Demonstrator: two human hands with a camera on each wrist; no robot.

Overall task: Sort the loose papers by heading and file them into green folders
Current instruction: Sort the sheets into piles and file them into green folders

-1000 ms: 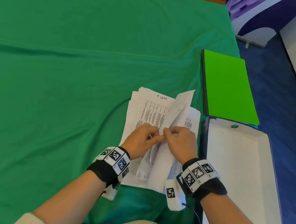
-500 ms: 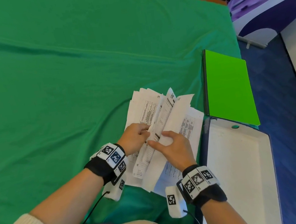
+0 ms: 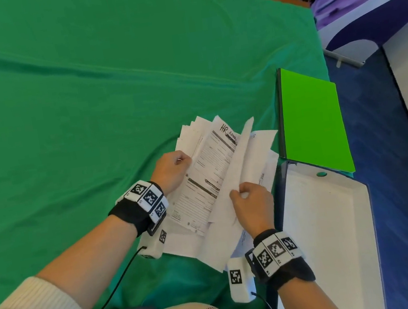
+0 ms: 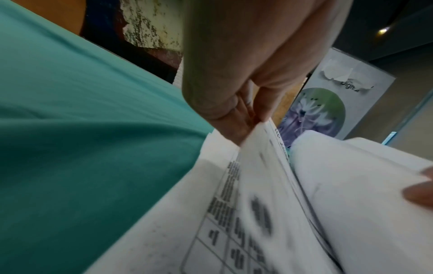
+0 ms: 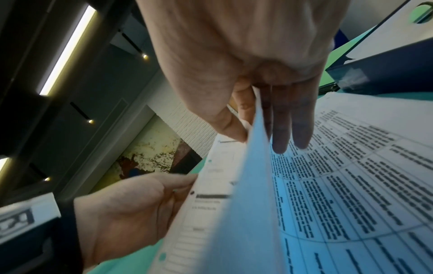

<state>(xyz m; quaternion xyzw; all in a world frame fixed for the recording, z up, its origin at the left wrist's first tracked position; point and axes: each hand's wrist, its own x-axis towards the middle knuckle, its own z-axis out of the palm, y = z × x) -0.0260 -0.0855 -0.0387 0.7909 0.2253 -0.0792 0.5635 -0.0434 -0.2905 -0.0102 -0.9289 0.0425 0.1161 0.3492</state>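
Observation:
A loose stack of printed papers [image 3: 211, 174] lies on the green cloth near the front edge. Its uppermost exposed sheet has "HR" handwritten at the top [image 3: 225, 128]. My left hand [image 3: 170, 170] pinches the left edge of that sheet [image 4: 253, 166] between thumb and fingers. My right hand [image 3: 253, 202] pinches a turned-up sheet [image 5: 248, 185], holding it raised to the right, with the other fingers [image 5: 290, 118] behind it. A bright green folder [image 3: 312, 122] lies shut on the cloth right of the papers.
A white tray-like lid [image 3: 335, 227] sits at the table's right front corner, below the green folder. The green cloth [image 3: 82, 93] stretches wide to the left and back. Blue floor [image 3: 393, 152] runs along the right.
Both hands have spread apart. The right hand lifted the top sheets over to the right, uncovering the sheet marked "HR". The left hand slid to that sheet's left edge.

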